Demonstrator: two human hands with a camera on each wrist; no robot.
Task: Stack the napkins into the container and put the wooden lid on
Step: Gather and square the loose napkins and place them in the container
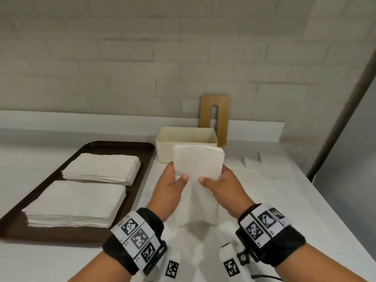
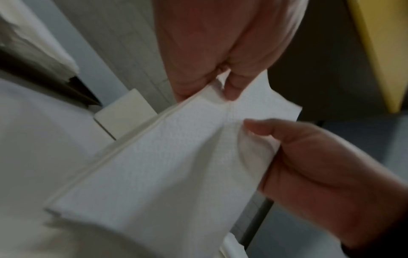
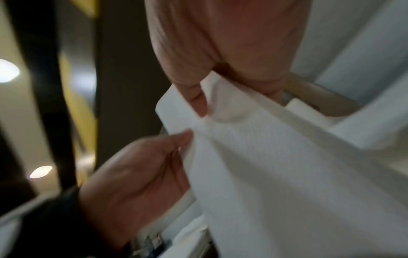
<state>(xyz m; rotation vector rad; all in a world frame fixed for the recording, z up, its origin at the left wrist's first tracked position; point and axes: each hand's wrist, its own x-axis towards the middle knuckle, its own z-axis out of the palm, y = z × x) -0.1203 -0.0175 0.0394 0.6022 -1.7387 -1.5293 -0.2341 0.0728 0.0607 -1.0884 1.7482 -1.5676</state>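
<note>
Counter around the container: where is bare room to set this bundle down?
Free: the counter right of the hands, from the container to the counter's right edge, and the near-left strip in front of the tray. Crowded: the tray holds two napkin stacks, and the wooden lid leans behind the container.

A dark brown tray (image 1: 114,145) lies on the left side of a white table (image 1: 284,200). Behind the table is a wall (image 1: 142,58) of pale painted bricks. A white ledge (image 1: 81,119) runs along the bottom of that wall. At the far right a grey post (image 1: 343,110) leans up past the table's edge.
</note>
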